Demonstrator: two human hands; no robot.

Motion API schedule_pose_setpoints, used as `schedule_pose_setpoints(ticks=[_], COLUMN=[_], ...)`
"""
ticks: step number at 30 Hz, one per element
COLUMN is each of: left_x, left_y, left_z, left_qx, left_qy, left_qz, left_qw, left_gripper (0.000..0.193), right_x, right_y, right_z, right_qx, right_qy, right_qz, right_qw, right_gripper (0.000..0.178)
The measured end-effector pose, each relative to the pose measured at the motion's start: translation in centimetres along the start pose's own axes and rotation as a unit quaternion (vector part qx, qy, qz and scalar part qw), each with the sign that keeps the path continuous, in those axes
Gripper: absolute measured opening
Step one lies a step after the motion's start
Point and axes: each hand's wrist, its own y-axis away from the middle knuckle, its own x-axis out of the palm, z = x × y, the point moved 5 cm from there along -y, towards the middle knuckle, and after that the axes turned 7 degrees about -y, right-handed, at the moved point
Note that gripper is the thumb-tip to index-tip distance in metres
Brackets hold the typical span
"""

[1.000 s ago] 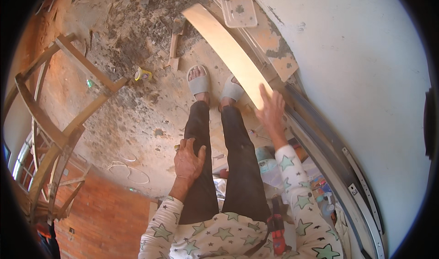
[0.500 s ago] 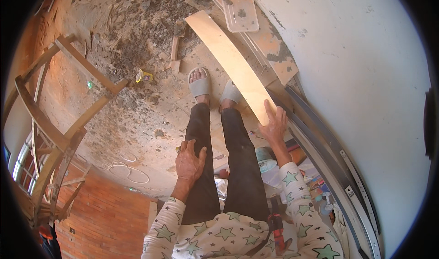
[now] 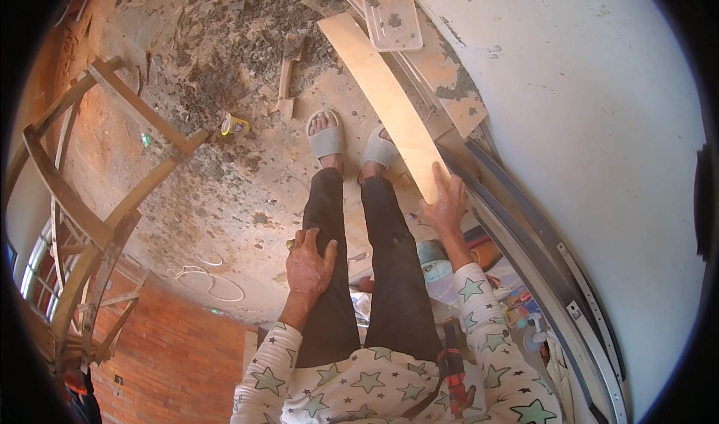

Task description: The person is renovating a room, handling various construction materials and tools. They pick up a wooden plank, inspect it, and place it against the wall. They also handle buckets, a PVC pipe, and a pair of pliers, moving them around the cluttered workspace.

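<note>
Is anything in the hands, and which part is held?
The right hand holds the board by its near end. Whether the left hand holds anything cannot be told.

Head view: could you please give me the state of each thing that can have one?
Pale board: held by its near end
Right hand: closed on the pale board
Left hand: fingers curled; whether it grips anything is unclear
Sandals: worn on both feet
White cord: loosely looped
Tan panel: spotted with grey dirt

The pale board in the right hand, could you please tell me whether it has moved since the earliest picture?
Yes: the pale board has moved; its far end now lies further right, nearer the clear plastic tray.
</note>
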Motion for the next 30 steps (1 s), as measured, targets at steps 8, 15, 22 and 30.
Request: schedule_pose_setpoints(ticks=[8,15,22,30], left_x=[0.1,0.4,0.4,0.5], left_y=[0.2,0.3,0.6,0.4], left_z=[-0.3,-0.4,-0.6,-0.6], left_qx=[0.018,0.001,0.008,0.001], left_qy=[0.000,-0.007,-0.028,-0.008], left_qz=[-0.002,0.002,0.012,-0.004], left_qw=[1.000,1.000,1.000,1.000], left_gripper=[0.047,0.046,0.047,0.046], right_x=[1.9,1.9,3.3,2.4], right_y=[-3.9,-1.0,-4.0,-1.2], right_z=[1.9,0.3,2.3,2.3], right_qx=[0.009,-0.025,-0.001,0.016], right_qy=[-0.002,-0.017,-0.042,-0.075], right_qz=[0.034,0.004,0.019,0.029], right_qw=[0.999,1.000,0.999,0.997], right_gripper=[0.094,0.097,0.096,0.095])
